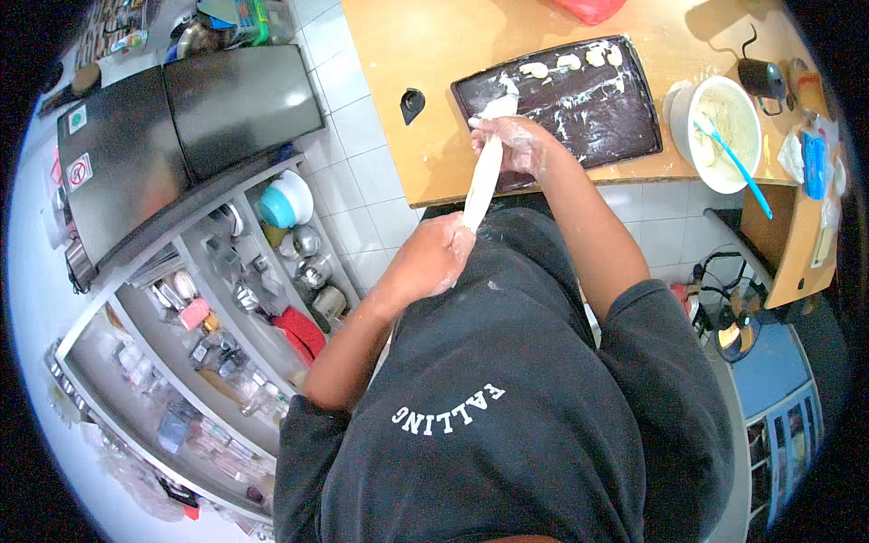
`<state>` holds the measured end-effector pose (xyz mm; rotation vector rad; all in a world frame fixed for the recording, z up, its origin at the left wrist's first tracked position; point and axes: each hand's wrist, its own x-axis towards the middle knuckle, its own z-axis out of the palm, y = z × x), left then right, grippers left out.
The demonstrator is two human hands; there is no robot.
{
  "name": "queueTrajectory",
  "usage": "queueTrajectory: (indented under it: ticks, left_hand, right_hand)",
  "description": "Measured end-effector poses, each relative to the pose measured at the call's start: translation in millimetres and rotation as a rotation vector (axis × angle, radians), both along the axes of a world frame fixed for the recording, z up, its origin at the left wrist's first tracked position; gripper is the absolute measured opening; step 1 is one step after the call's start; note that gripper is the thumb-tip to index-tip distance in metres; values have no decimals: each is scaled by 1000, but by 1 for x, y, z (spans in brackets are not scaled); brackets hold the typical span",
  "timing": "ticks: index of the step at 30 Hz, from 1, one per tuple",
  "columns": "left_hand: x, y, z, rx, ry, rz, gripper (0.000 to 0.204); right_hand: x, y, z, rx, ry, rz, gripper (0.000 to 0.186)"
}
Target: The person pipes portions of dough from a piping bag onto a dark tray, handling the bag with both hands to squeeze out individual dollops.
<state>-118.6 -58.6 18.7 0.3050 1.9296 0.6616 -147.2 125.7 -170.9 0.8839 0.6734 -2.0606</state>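
A long white piping bag [484, 185] stretches between my two hands above the table's near edge. My left hand [433, 256] is closed around its near end, close to my shirt. My right hand [518, 145] wraps the bag farther forward, over the near left corner of a dark baking tray [588, 145]. Beyond that hand, pale material shows at the tray's left side; whether it is bag or dough I cannot tell. Several cream-coloured dough blobs [568, 62] sit along the tray's far side, and white smears cover its surface. Flour-like residue coats both hands.
Right of the tray stands a white bowl [683, 127] of pale dough with a blue spatula [735, 167] leaning out. A small black object [412, 105] lies left of the tray. A red plastic bag [590, 7] is at the far edge. Shelves of kitchenware [217, 317] stand left.
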Motion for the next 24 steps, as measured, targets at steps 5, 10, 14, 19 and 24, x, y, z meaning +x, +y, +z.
queueTrajectory:
  ticks: [5,10,14,19,24]
  left_hand:
    - [1,19,4,20,-112,48,23]
    - [3,11,-9,162,-45,13,25]
    - [-8,11,-12,205,-107,1,26]
    - [-12,10,-23,407,-57,-144,29]
    - [11,15,-64,546,-59,-346,36]
  right_hand:
    - [0,-1,-5,172,-75,-211,12]
    - [-9,3,-4,254,8,-109,9]
    - [-18,-1,3,363,-27,-153,11]
    - [-38,15,9,420,-36,51,15]
    - [-51,8,14,889,16,439,19]
